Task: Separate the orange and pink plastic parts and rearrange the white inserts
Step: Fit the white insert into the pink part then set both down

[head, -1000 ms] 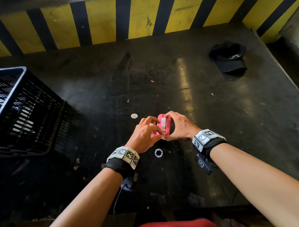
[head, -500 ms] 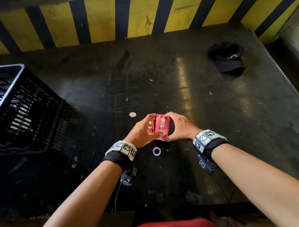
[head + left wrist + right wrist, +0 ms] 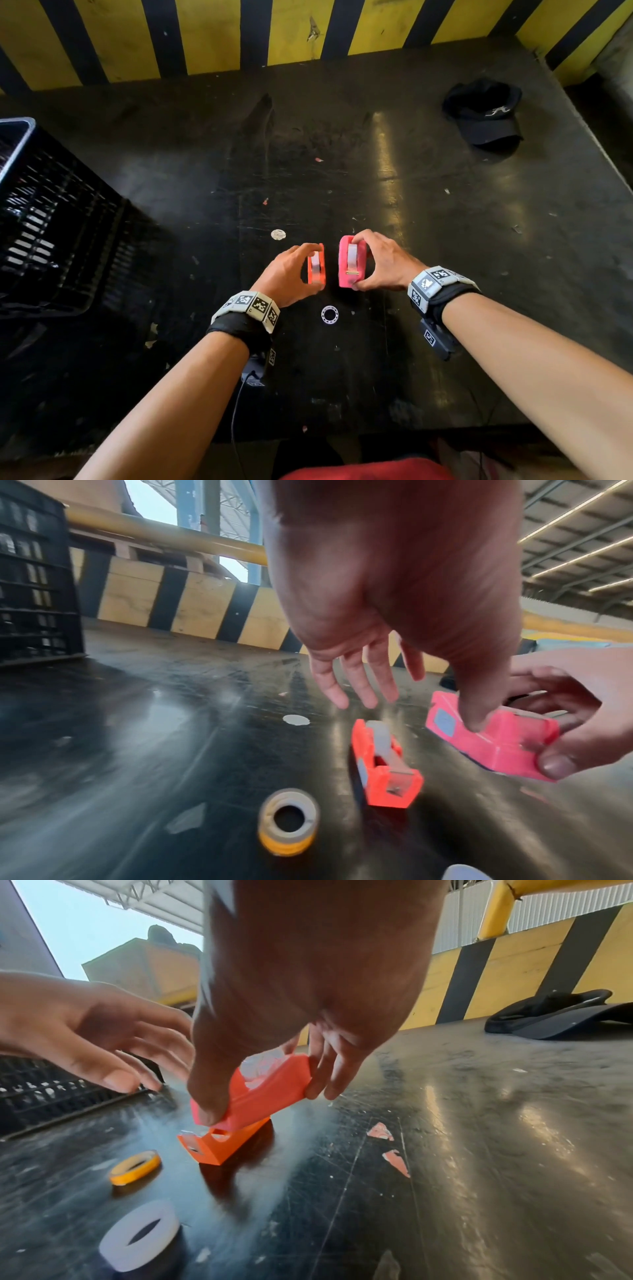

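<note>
The orange part (image 3: pixel 318 270) stands on the black table (image 3: pixel 428 212) with a white insert (image 3: pixel 315 263) in its slot. My left hand (image 3: pixel 301 270) hovers over it with fingers (image 3: pixel 359 691) straight and spread, not touching it. My right hand (image 3: pixel 363 263) grips the pink part (image 3: pixel 345 267), thumb at the near end and fingers at the far end. It is lifted and tilted, a small gap to the right of the orange part (image 3: pixel 222 1144). A white insert (image 3: pixel 352 257) sits in the pink part (image 3: pixel 493 739).
A white ring (image 3: pixel 329 314) lies just near of the two parts, and the right wrist view shows an orange-edged ring (image 3: pixel 135 1167) beside a white one (image 3: pixel 140 1234). A white disc (image 3: pixel 278 234) lies beyond. Black crate (image 3: pixel 51 219) at left, black cap (image 3: pixel 486 116) far right.
The two parts were pressed together between both hands. Now the right hand has drawn the pink part off to the right, and the left hand has let go of the orange part.
</note>
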